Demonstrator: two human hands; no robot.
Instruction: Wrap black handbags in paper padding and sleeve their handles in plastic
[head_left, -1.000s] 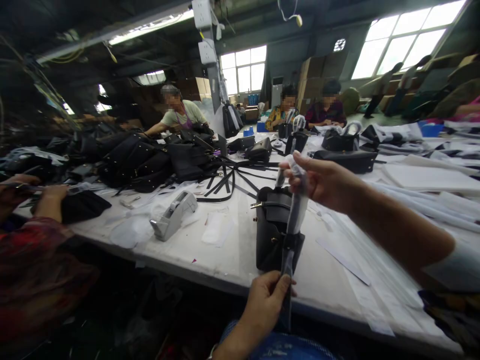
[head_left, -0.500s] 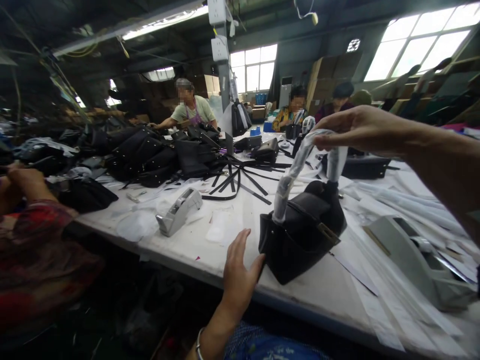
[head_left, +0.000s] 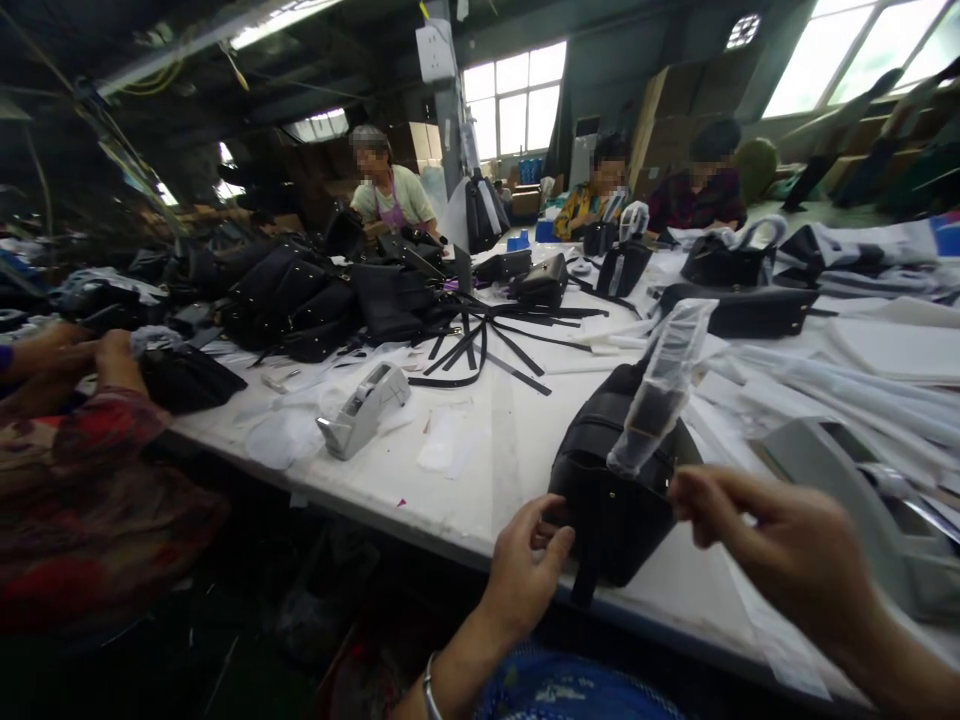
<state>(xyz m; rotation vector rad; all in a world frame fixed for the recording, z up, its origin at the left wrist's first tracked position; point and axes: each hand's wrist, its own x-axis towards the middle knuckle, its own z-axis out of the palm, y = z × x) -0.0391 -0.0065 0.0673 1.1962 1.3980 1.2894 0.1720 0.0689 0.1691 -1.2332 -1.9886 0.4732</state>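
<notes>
A black handbag (head_left: 600, 510) stands near the front edge of the white table, its side facing me. Its handle (head_left: 664, 390), wrapped in clear and white film, rises above it. At the bag's left lower side is my left hand (head_left: 529, 560), fingers curled and apart, the tips near or against the leather. My right hand (head_left: 772, 540) is at the bag's right side, thumb and fingers closed at its edge by a small metal piece. What exactly those fingers pinch is too small to make out.
A grey tape dispenser (head_left: 367, 410) stands left of the bag, another (head_left: 847, 500) at the right. Black straps (head_left: 487, 335) fan out behind. Black bags (head_left: 285, 295) are heaped at the back left. A person's hands (head_left: 105, 365) are at the left; other people sit across the table.
My right hand has let go of the wrapped handle and moved down to the bag's right side. The bag has turned, and my left hand has shifted right with its fingers more curled.
</notes>
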